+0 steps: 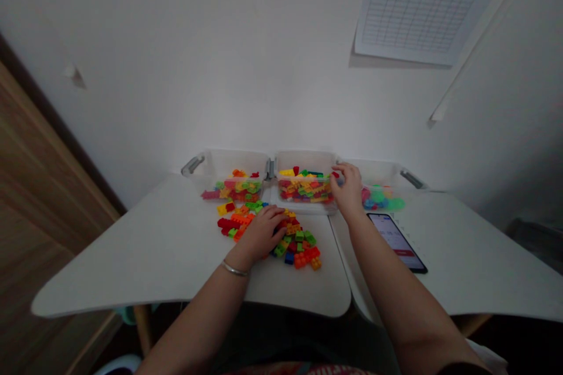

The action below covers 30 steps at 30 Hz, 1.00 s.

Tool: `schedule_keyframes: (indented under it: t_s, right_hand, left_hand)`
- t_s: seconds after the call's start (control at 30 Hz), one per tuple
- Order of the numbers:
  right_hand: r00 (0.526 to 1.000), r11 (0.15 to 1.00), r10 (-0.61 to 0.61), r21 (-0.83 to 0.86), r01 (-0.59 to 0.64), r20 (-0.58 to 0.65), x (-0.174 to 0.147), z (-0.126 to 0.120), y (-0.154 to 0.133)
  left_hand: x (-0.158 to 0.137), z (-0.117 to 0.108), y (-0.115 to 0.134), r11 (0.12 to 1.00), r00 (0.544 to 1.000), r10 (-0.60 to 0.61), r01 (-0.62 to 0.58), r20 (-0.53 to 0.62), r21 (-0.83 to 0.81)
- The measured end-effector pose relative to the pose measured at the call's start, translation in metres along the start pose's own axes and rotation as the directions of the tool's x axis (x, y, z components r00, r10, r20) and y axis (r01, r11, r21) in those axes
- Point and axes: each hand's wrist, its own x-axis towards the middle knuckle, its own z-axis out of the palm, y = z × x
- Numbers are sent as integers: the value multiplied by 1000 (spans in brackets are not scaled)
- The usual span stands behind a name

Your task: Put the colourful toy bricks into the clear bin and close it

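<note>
A loose pile of toy building bricks [303, 240] in red, orange, yellow, green and blue lies on the white table. My left hand [264, 228] rests over the pile's middle, fingers curved and thumb apart, covering some bricks. A dark blue brick shows between thumb and fingers, but no grip on it is visible. At the right end of the middle clear plastic box [308, 158], my right hand [348, 187] pinches a small red brick [335, 174] between thumb and forefinger. Many mixed bricks [303, 189] fill the lower part of that box.
To the left stands another clear box [233, 159] with bricks, to the right a third box [378, 169] with green, blue and pink pieces. A lit phone [397, 243] lies right of my right forearm. The wall with a printed sheet [409, 17] rises behind.
</note>
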Motion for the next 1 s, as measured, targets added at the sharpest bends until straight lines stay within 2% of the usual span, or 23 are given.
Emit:
schedule_keyframes:
  t_s: [0.17, 0.23, 0.3, 0.4, 0.47, 0.53, 0.6, 0.67, 0.73, 1.0]
  right_hand:
    - [999, 998, -53, 14, 53, 5, -17, -7, -14]
    - [991, 994, -105, 25, 103, 79, -30, -9, -21]
    - [969, 991, -128, 69, 116, 213, -47, -10, -26]
    - [901, 986, -101, 161, 35, 422, -73, -7, -26]
    - [832, 981, -90, 192, -21, 548, -87, -4, -23]
    - [758, 979, -88, 198, -56, 646, -95, -2, -20]
    - [709, 980, -69, 180, -83, 702, -99, 0, -18]
    - [699, 981, -34, 156, -112, 714, -100, 1, -16]
    - [711, 979, -13, 152, -132, 703, -100, 2, -16]
    - [713, 982, -10, 141, -125, 701, -102, 6, -20]
  left_hand:
    - [1, 0, -1, 1000, 1000, 5, -5, 1, 4]
    - [1, -1, -1, 1000, 1000, 10, -10, 0, 8]
    - [1, -2, 1, 1000, 1000, 13, -13, 2, 12]
    - [2, -1, 2, 1000, 1000, 10, -10, 11, 12]
    - [3, 0, 1, 1000, 1000, 14, -14, 5, 11]
    - [2, 2, 0, 1000, 1000, 20, -20, -7, 12]
    - [2, 3, 0, 1000, 1000, 18, -17, -15, 12]
    - [1, 4, -1, 1000, 1000, 15, -15, -17, 12]
    - [1, 5, -1, 1000, 1000, 19, -19, -20, 13]
    - [3, 5, 0, 1000, 1000, 14, -14, -2, 18]
